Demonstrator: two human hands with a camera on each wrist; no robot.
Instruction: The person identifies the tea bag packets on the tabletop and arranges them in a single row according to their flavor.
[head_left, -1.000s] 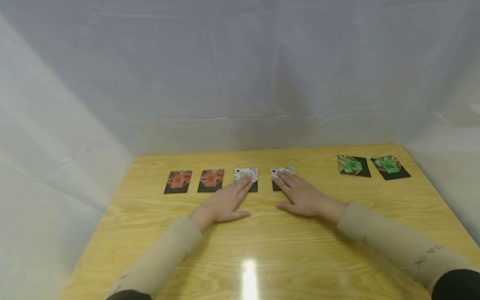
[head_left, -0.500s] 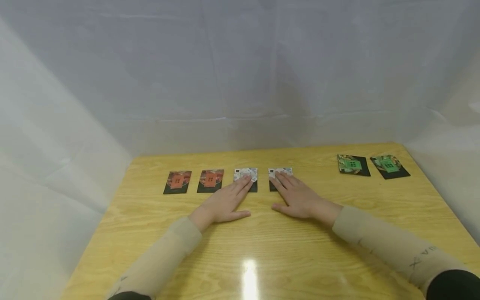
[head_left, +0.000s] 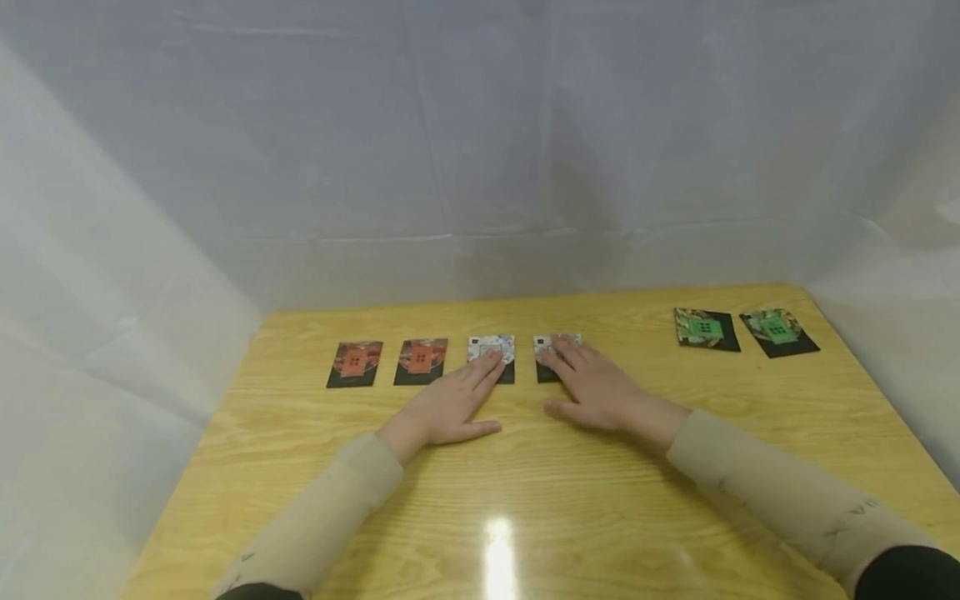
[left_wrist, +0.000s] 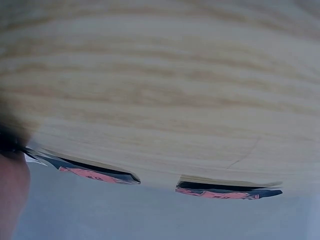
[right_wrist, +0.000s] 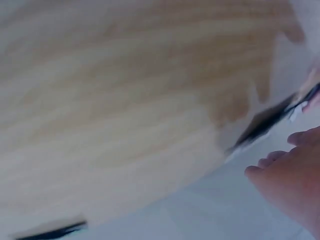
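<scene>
My left hand (head_left: 448,407) lies with straight fingers over a flat white-and-black packet (head_left: 507,375), its fingertips covering part of the printed top. Across a small gap sits a second white-and-black packet (head_left: 545,372), which the straight, spread fingers of my right hand (head_left: 596,387) overlap in the head view. In the right wrist view, the fingertips (right_wrist: 253,171) show near that packet's dark edge (right_wrist: 262,122). Two red-and-black packets, one (head_left: 421,361) nearer my left hand and one (head_left: 355,364) farther left, continue the row.
Two green-and-black packets, one (head_left: 707,330) tilted slightly and one (head_left: 780,332) turned more, lie at the back right of the wooden table (head_left: 450,517). A pale sheet (head_left: 480,150) hangs behind the table and along its sides.
My right hand and the white packet by it have shifted a little left, closer to the other white packet. In the latest half second the right fingers spread slightly. My left hand stays put.
</scene>
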